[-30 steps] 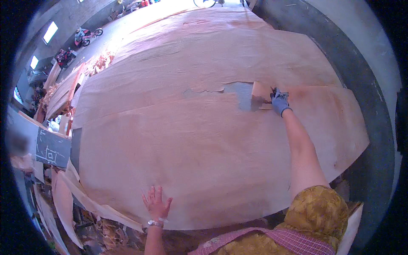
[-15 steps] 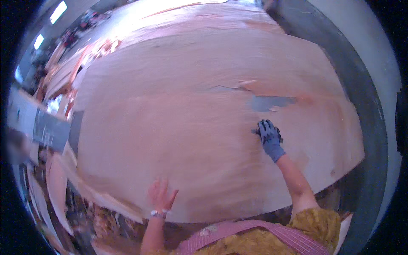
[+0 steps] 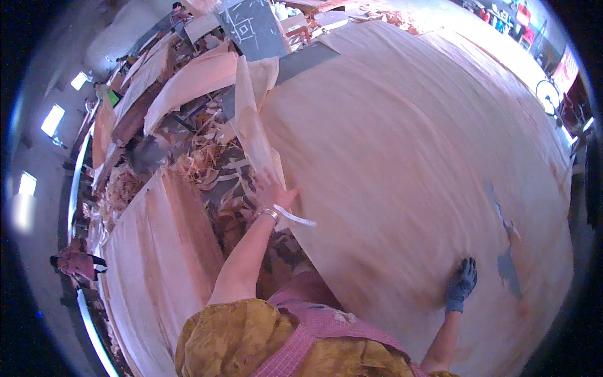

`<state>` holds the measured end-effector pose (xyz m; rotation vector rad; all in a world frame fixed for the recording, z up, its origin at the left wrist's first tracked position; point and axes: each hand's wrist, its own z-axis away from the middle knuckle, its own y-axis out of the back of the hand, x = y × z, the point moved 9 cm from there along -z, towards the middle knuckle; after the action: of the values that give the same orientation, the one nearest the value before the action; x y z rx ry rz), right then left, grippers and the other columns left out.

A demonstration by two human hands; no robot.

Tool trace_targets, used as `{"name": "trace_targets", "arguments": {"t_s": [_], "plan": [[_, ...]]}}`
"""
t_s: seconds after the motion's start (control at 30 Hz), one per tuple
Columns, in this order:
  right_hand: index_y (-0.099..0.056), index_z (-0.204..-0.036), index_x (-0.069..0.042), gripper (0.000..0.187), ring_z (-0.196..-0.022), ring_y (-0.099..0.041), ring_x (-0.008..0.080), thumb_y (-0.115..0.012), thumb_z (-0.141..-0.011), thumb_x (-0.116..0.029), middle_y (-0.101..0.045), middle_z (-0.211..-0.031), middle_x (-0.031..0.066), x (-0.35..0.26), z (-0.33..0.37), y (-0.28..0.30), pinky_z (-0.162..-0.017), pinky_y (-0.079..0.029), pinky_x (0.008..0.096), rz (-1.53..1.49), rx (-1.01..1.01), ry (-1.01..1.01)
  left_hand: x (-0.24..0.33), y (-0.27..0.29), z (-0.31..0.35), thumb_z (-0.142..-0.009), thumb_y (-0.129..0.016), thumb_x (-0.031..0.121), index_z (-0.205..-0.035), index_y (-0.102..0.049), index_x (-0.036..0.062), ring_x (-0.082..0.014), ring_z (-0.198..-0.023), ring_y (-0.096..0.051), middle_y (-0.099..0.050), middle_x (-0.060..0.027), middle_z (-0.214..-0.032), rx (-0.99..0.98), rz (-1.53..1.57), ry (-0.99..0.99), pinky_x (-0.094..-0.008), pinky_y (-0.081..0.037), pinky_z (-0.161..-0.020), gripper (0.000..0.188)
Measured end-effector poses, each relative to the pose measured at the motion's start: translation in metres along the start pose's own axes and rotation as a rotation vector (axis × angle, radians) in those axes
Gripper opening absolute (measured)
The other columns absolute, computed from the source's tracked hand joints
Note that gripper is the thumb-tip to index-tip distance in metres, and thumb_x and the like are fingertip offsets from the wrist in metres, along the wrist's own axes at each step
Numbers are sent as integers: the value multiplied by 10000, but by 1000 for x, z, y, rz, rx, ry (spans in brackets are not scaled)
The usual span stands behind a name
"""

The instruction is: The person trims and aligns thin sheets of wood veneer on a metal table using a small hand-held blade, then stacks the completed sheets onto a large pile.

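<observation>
A broad, pale brown sheet of wood veneer (image 3: 377, 157) spreads in front of me and to my right. My left hand (image 3: 274, 191) is bare, with a watch or bracelet at the wrist. Its fingers are spread at the sheet's left edge, beside a narrow loose veneer strip (image 3: 254, 135). On the sheet at the lower right lies my right hand (image 3: 463, 281) in a grey-blue glove, fingers together and bent; whatever is beneath them is hidden. Just right of it, a torn gap (image 3: 507, 270) shows a grey surface.
Curled veneer scraps (image 3: 204, 154) litter the floor to the left. Stacked veneer sheets (image 3: 160, 245) stand near my left arm, with a curved veneer piece (image 3: 188, 81) farther off. A grey board (image 3: 254, 28) stands at the back. Another person (image 3: 78, 265) is at the far left.
The view has swung left, bringing the scrap pile into sight. My left hand has moved to the sheet's left edge. Dark ends that stuck out beside my gloved hand no longer show.
</observation>
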<state>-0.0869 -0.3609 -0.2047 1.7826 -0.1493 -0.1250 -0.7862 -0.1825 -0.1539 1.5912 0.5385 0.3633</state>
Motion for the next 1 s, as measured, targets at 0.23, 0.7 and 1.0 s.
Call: {"name": "trace_targets", "arguments": {"t_s": [0.23, 0.7, 1.0], "plan": [[-643, -1168, -13, 258, -1079, -602, 312, -567, -932, -84, -667, -1132, 149, -238, -97, 25, -968, -480, 376, -606, -40, -91, -67, -45, -65, -789, -690, 251, -1536, -162, 35, -364, -737, -671, -700, -180, -921, -161, 459, -45, -480, -531, -651, 940], [-645, -1174, -2, 336, -875, -626, 106, -715, -886, -161, -665, -1008, 5, -713, -315, 83, -790, -522, 277, -1754, -1015, -15, -109, 3, -205, -817, -737, 356, -1503, -293, 21, -319, -1089, -571, -649, -115, -1060, 356, 603, -118, -447, -459, -911, 883], [-599, -1164, -89, 316, -845, -629, 168, -690, -923, -273, -662, -987, 39, -675, -273, -2, -716, -535, 320, -2030, -1145, -224, -12, -39, -255, -864, -608, 245, -990, -614, 29, -371, -1101, -559, -627, -200, -1078, -151, 603, -525, -477, -448, -931, 251]]}}
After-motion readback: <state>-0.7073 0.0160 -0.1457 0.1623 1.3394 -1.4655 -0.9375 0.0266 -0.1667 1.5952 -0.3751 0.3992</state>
